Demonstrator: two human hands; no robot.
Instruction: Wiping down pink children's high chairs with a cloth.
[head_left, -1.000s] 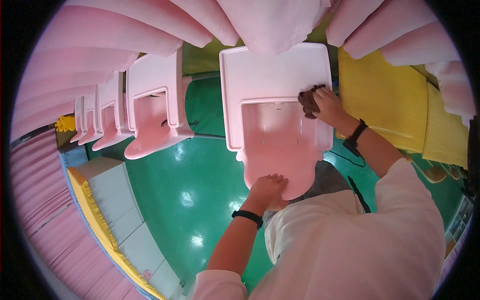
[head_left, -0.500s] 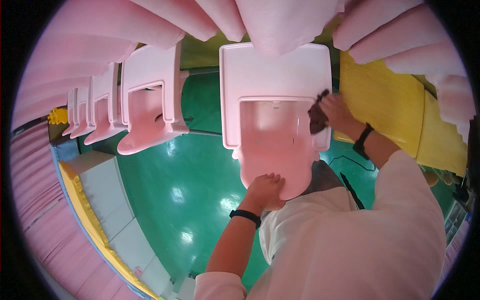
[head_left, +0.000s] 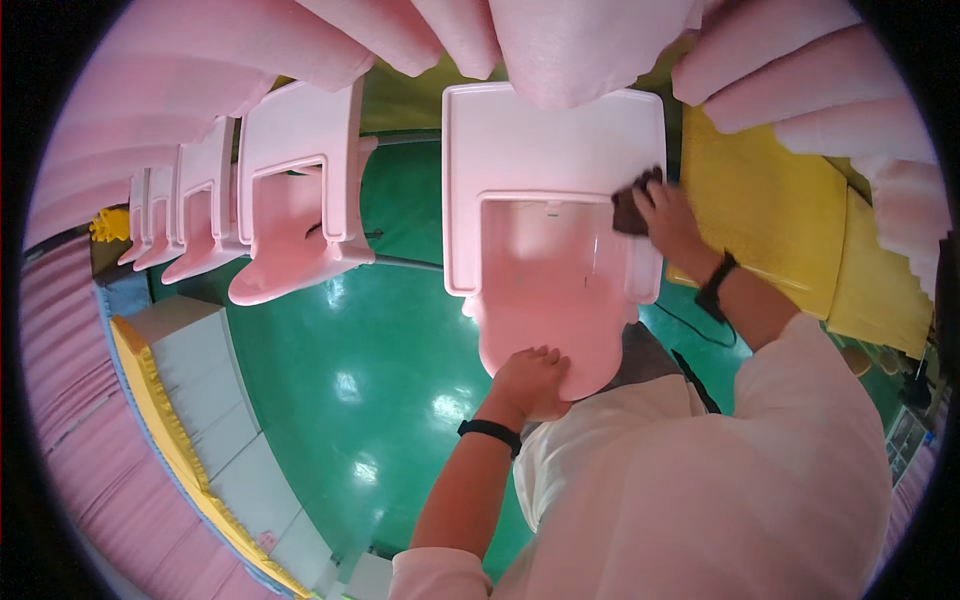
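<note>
In front of me stands a pink plastic high chair (head_left: 550, 330) with its tray (head_left: 550, 140) on the far side of the seat. My left hand (head_left: 535, 383) is closed over the near top edge of the chair's backrest; the fingertips lie on its inner face. On the right side of the tray, beside the seat opening, a dark brown cloth (head_left: 630, 208) is bunched under my right hand (head_left: 668, 225). The fingers of that hand press the cloth against the tray surface and partly hide it.
Several more pink high chairs (head_left: 300, 140) stand in a row to the left on a green floor (head_left: 330, 380). A yellow panel (head_left: 760, 200) lies close on the right. Pink drapes (head_left: 590, 40) hang along the far side. White cabinets (head_left: 230, 400) run along the lower left.
My right hand has slid the cloth a little farther away and leftward along the tray's right side. My left hand keeps its place on the backrest.
</note>
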